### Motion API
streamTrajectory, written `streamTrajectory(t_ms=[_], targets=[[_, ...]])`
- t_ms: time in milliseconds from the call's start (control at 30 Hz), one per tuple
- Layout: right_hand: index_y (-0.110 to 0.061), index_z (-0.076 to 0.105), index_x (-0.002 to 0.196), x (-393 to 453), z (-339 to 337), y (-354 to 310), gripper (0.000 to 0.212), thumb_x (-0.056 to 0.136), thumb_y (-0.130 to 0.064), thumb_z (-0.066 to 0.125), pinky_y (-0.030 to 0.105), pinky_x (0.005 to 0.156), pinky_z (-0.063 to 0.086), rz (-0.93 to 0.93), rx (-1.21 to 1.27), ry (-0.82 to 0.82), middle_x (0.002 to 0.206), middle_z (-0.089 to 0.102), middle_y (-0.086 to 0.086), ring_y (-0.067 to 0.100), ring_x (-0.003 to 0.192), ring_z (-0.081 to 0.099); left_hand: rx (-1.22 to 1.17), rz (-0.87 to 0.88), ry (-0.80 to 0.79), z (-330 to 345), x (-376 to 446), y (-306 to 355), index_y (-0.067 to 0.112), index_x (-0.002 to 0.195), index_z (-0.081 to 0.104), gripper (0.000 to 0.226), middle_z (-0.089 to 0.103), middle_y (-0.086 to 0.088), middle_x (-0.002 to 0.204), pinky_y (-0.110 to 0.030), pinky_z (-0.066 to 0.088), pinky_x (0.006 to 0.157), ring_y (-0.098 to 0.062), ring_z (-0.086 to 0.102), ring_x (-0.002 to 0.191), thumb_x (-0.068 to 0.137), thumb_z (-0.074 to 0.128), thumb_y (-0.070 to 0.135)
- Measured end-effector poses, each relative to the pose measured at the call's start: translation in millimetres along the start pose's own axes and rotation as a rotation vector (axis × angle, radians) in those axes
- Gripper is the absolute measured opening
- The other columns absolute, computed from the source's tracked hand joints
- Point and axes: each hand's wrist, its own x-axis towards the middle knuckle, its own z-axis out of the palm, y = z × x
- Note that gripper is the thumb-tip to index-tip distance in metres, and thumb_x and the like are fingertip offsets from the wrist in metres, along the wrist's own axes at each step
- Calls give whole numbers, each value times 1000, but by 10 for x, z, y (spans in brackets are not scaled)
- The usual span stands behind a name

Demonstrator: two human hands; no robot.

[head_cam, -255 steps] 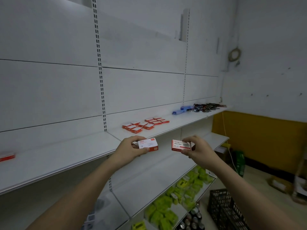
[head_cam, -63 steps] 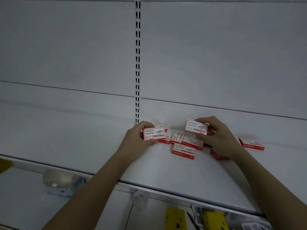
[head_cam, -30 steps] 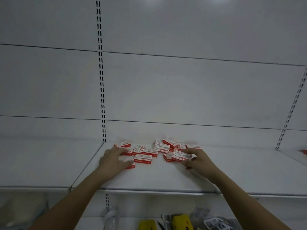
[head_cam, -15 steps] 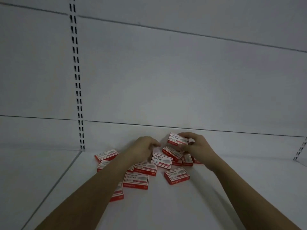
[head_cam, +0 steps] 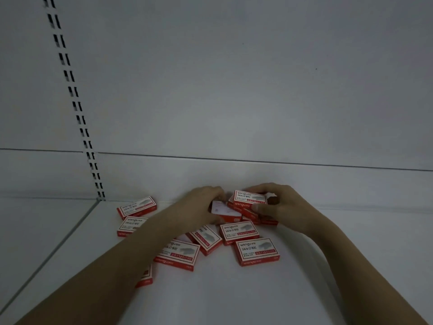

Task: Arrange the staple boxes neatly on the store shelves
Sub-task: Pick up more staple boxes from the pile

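Left hand (head_cam: pixel 201 205) gripping a white-faced box (head_cam: pixel 222 211), right hand (head_cam: pixel 284 205) pinching a red staple box (head_cam: pixel 249 198) just beside it, loose boxes (head_cam: pixel 256 252) scattered nearer on the white shelf (head_cam: pixel 304 289), back panel (head_cam: pixel 234 174) close beyond both hands, bare shelf rightward.

Both hands, left (head_cam: pixel 201 205) and right (head_cam: pixel 284 205), curl, gripping.

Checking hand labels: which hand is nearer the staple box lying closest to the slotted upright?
Left. The left hand is just right of that staple box; the right hand is farther right, beyond the left.
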Motion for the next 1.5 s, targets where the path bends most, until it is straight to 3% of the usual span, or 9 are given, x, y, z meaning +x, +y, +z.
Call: streamTrajectory(t_ms=[100, 300, 467, 667, 900, 1033, 1200, 1367, 1500], targets=[[-32, 64, 111, 3, 9, 32, 26, 87, -23, 68, 25, 75, 58, 8, 32, 14, 107, 65, -12, 9, 91, 68, 81, -8, -18, -37, -14, 9, 28, 130, 53, 55, 52, 8, 115, -30, 48, 91, -9, 51, 105, 80, 73, 39], [-35, 62, 111, 40, 16, 39, 25, 88, -26, 67, 21, 68, 55, -36, 25, 115, 108, 62, -16, 8, 90, 66, 137, 47, 90, -301, -86, -38, 29, 119, 60, 49, 48, 14, 112, -13, 44, 79, -2, 49, 99, 74, 80, 30], [-33, 60, 114, 13, 14, 69, 28, 89, -22, 65, 22, 69, 52, -67, -38, 192, 112, 60, -13, 13, 92, 62, 96, 72, 204, -457, -118, -81, 30, 112, 63, 47, 50, 16, 108, -19, 49, 81, -2, 52, 96, 69, 83, 37], [-41, 55, 110, 3, 31, 72, 36, 87, -17, 67, 26, 75, 57, -112, -138, 241, 114, 58, -11, 13, 93, 61, -56, 118, 333, -408, -76, -85, 21, 116, 62, 49, 50, 11, 112, -18, 52, 81, -5, 54, 102, 72, 82, 21], [-26, 62, 118, -181, 4, -53, 43, 83, -3, 71, 20, 67, 56, -36, -17, 442, 116, 65, -3, 13, 89, 68, -235, 86, 370, -367, -106, 21, 21, 119, 61, 55, 52, 8, 112, -17, 51, 81, -9, 56, 102, 69, 85, 17], [-27, 62, 120, -579, -221, -278, 46, 81, -5, 73, 20, 62, 55, 4, -34, 459, 112, 66, -2, 14, 80, 71, -447, 78, 356, -415, -175, 386, 22, 115, 63, 51, 57, 11, 111, -11, 53, 70, -3, 58, 97, 71, 83, 10], [-25, 63, 116, -1224, -719, -464, 42, 80, -7, 75, 38, 78, 59, 49, -82, 517, 111, 67, -4, 18, 74, 72, -490, 138, 235, -404, -135, 1061, 26, 112, 63, 47, 63, 12, 109, -5, 47, 62, 1, 61, 91, 72, 83, 12], [-35, 65, 109, -2089, -1267, -495, 37, 77, -23, 79, 27, 63, 54, 109, -248, 601, 97, 70, -14, 13, 71, 66, -490, 210, 136, -226, -138, 1905, 26, 115, 63, 50, 65, 8, 112, -8, 46, 63, -2, 65, 82, 71, 83, 12], [-40, 60, 109, -2945, -1741, -432, 38, 79, -24, 77, 25, 62, 54, 133, -330, 658, 101, 63, -19, 11, 77, 65, -533, 233, 85, 127, -274, 2688, 22, 116, 62, 49, 65, 3, 102, -5, 39, 47, -4, 65, 64, 73, 81, 8]])
